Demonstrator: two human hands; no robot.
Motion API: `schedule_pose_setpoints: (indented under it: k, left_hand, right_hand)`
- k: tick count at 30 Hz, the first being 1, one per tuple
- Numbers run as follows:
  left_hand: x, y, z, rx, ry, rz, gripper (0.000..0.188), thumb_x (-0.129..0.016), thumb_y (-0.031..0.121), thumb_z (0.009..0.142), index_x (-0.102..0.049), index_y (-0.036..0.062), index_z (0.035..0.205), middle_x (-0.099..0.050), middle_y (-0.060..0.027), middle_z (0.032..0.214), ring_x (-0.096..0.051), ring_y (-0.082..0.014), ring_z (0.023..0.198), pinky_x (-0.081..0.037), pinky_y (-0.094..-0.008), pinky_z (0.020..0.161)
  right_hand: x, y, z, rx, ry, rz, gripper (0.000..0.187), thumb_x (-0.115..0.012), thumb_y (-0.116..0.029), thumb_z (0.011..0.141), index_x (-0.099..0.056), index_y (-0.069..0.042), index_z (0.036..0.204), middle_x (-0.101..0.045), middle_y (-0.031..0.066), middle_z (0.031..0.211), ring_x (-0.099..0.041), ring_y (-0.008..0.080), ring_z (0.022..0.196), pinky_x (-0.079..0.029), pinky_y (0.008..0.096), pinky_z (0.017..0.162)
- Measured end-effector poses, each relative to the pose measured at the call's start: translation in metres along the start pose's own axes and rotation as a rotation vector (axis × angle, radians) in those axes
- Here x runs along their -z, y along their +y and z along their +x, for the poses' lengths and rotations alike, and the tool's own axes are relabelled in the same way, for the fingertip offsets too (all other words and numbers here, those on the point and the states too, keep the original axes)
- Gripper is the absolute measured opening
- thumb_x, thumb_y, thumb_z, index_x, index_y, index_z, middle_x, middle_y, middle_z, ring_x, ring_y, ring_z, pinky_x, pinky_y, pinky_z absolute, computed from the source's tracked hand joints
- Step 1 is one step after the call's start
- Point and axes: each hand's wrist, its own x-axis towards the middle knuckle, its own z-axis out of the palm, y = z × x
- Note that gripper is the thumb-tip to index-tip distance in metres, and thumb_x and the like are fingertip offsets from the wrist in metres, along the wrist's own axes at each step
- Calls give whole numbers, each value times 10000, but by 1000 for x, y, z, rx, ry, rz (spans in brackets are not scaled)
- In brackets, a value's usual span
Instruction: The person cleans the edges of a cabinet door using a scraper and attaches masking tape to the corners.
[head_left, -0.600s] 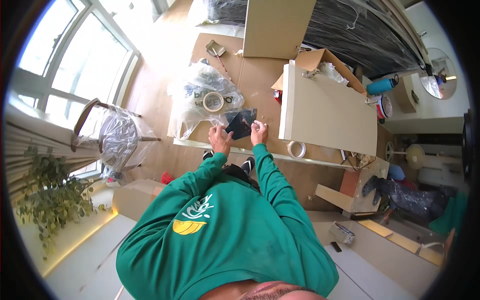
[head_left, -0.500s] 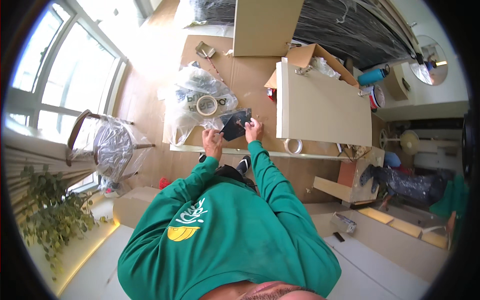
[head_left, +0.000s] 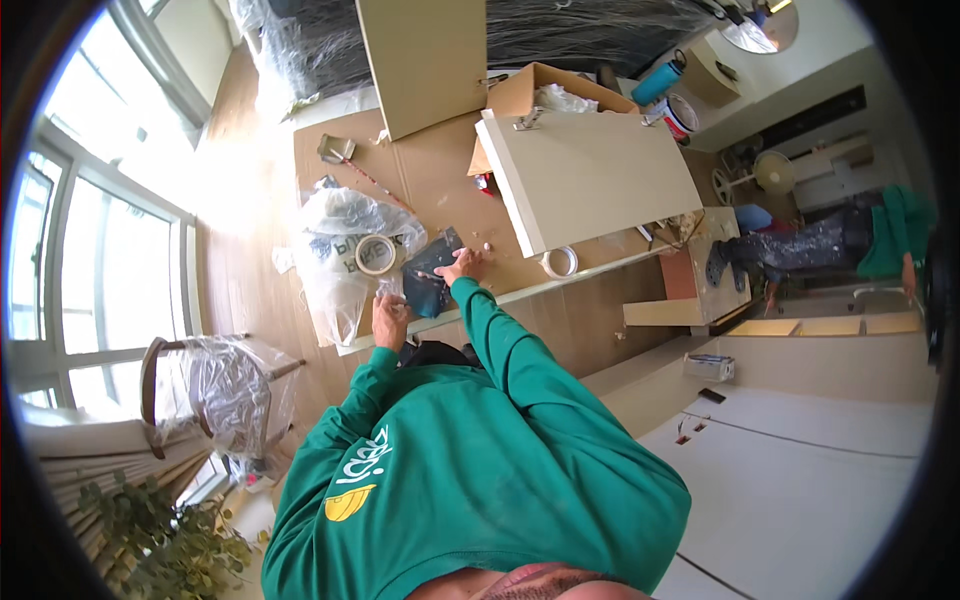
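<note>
A dark flat pouch (head_left: pixel 430 276) lies on the brown cardboard-covered tabletop (head_left: pixel 440 180) right in front of me. My left hand (head_left: pixel 388 316) grips its lower left edge. My right hand (head_left: pixel 466 266) pinches its upper right edge, with the green sleeve stretched out behind it. Just left of the pouch, a roll of tape (head_left: pixel 375 254) rests on a crumpled clear plastic bag (head_left: pixel 335 275).
A large white panel (head_left: pixel 590 175) lies to the right, with a second tape roll (head_left: pixel 560 262) at its near corner. Behind it stand an open cardboard box (head_left: pixel 528 90) and a blue bottle (head_left: pixel 660 82). A plastic-wrapped chair (head_left: pixel 220 390) and a plant (head_left: pixel 160 540) stand at the left.
My head has turned, so the whole scene sits rotated and shifted in the picture. Both hands stay on the dark pouch, which now lies lower and flatter on the tabletop.
</note>
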Motion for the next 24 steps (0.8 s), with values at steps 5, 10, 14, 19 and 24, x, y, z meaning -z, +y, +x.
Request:
schedule_pose_setpoints:
  k: [5, 10, 14, 19, 24]
  left_hand:
    - [-14, 7, 3, 34, -45, 116, 750, -949, 347, 618, -554, 69, 1192, -595, -156, 1159, -575, -387, 1102, -473, -482, 909]
    - [-19, 29, -1, 94, 15, 262, 785, -967, 321, 575, -569, 105, 1216, -546, -144, 1220, -530, -386, 1172, -441, -506, 968]
    - [-18, 26, -1, 35, 105, 174, 598, -929, 247, 641, -611, 104, 1127, -563, -146, 1218, -538, -395, 1155, -444, -509, 959]
    - [-2, 11, 11, -67, 170, -61, 235, -801, 165, 812, -644, 58, 952, -597, -145, 1143, -565, -375, 1111, -441, -493, 927]
    - [25, 23, 15, -51, 169, -93, 195, -751, 167, 882, -656, 19, 966, -587, -124, 1075, -611, -328, 888, -480, -439, 761]
  right_hand:
    - [-18, -2, 18, -92, -102, 150, 688, -951, -295, 619, -526, -177, 1146, -595, 112, 1166, -596, 304, 1140, -504, 426, 974]
    - [-25, 14, 2, 53, -40, 473, 627, -894, -252, 679, -551, -68, 1171, -659, 138, 1112, -651, 360, 1052, -521, 446, 937]
    - [-4, 17, -16, 162, -48, 528, 484, -827, -299, 775, -678, -17, 1139, -695, 199, 1150, -655, 358, 1092, -504, 449, 966]
    - [55, 16, -39, 448, 222, 511, 281, -746, -206, 855, -643, -78, 1083, -666, 173, 1039, -648, 378, 983, -515, 480, 861]
    - [111, 13, -76, 573, 242, 576, 168, -690, -106, 885, -608, -71, 1027, -626, 139, 969, -636, 356, 915, -519, 456, 805]
